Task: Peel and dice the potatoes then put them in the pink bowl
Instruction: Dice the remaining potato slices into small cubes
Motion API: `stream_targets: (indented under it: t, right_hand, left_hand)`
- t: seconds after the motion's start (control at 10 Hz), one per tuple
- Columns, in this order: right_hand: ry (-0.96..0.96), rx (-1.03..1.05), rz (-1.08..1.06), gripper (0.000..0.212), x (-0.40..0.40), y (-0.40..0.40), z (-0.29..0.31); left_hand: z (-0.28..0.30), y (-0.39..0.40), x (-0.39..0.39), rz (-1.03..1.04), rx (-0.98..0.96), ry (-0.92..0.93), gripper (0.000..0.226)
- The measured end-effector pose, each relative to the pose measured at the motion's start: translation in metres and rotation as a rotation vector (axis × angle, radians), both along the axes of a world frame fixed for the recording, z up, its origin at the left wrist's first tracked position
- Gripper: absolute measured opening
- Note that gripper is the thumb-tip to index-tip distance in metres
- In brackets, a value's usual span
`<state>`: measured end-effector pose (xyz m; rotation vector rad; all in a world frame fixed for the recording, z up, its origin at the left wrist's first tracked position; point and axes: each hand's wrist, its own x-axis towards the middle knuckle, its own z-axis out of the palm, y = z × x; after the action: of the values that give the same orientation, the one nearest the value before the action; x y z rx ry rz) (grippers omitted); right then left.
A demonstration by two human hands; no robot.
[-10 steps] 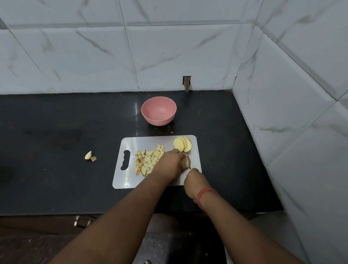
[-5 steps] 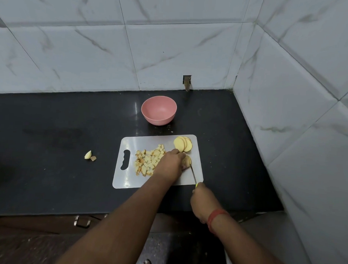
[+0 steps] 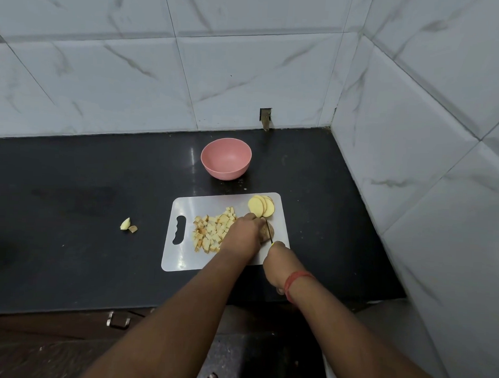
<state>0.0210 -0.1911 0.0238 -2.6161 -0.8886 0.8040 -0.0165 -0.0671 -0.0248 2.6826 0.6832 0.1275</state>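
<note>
On the white cutting board my left hand holds a brown-skinned potato piece down. My right hand grips a knife whose thin blade stands in the potato piece. A pile of diced potato lies left of my left hand. A few round potato slices lean together at the board's far right corner. The pink bowl stands behind the board and looks empty.
Two small potato scraps lie on the black counter left of the board. Tiled walls close the counter at the back and on the right. The counter's front edge runs just below the board.
My right hand drew back toward me with the knife, then came forward again, and the blade now stands in the potato piece. My left hand has stayed on the potato.
</note>
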Motion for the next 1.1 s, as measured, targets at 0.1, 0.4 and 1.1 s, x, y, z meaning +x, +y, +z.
stream_targets:
  t: [0.1, 0.4, 1.1]
  right_hand:
    - [0.003, -0.035, 0.063, 0.075, 0.002, 0.007, -0.012]
    - [0.118, -0.264, 0.233, 0.015, -0.016, -0.001, 0.016]
    - [0.093, 0.019, -0.044, 0.03, 0.003, 0.005, -0.013]
  left_hand:
    - [0.0, 0.001, 0.001, -0.009, -0.004, 0.0, 0.032]
    - [0.001, -0.003, 0.0, 0.014, 0.008, 0.017, 0.035]
    - [0.003, 0.002, -0.002, 0.089, -0.143, -0.004, 0.028]
